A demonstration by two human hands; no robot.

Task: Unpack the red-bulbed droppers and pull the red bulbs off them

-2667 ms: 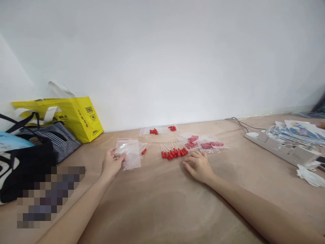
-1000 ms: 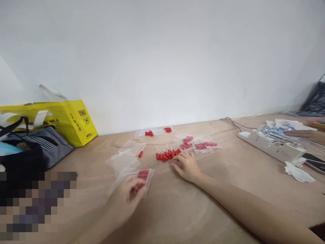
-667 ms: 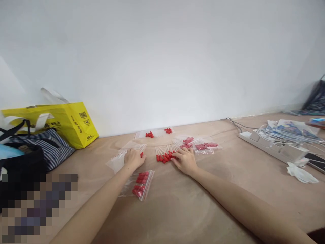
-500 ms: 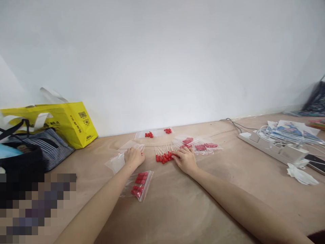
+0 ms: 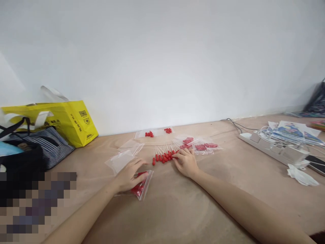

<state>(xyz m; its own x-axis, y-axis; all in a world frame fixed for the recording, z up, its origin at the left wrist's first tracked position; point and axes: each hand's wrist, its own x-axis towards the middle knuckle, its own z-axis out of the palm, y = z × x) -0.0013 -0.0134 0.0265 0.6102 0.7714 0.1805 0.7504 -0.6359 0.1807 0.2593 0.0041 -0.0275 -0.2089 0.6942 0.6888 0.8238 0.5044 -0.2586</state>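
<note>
L hand hides pt. of red-filled bag; black bag cut off @ L edge.

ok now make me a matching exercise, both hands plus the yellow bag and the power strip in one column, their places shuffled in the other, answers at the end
Things
1. left hand
2. yellow bag
3. right hand
4. power strip

Places
A. at the right end of the loose red-tipped sticks
B. beside the papers
C. over the clear bag with red contents
D. behind the striped bag

Pairs: 1-C, 2-D, 3-A, 4-B
</note>
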